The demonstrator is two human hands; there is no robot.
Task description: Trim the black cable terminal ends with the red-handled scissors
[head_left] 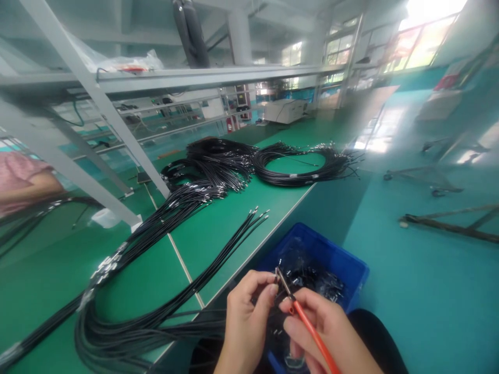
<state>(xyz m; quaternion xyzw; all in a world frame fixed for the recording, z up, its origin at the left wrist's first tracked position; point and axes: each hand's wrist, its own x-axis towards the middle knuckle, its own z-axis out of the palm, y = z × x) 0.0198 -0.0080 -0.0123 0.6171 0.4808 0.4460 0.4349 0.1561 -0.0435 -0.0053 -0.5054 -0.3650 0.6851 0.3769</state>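
clear plastic bag (145,62) on a white shelf (218,79)

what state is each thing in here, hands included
left hand: pinching a small piece, unclear what
right hand: gripping the red-handled tool
red-handled tool: held, tip beside that piece
blue bin: open, small items inside
cable coil: coiled, lying on the green table
near cable bundle: bent, tips loose

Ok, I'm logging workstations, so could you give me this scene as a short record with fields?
Left hand: pinching a small part, too small to identify
Right hand: holding orange-handled pliers, tip at the small part
Bin: blue, below the hands, containing clear plastic and dark pieces
Table: green, bearing bundles of black cables
Coil: black cables, looped near the table's edge
Other person: pink sleeve at far left
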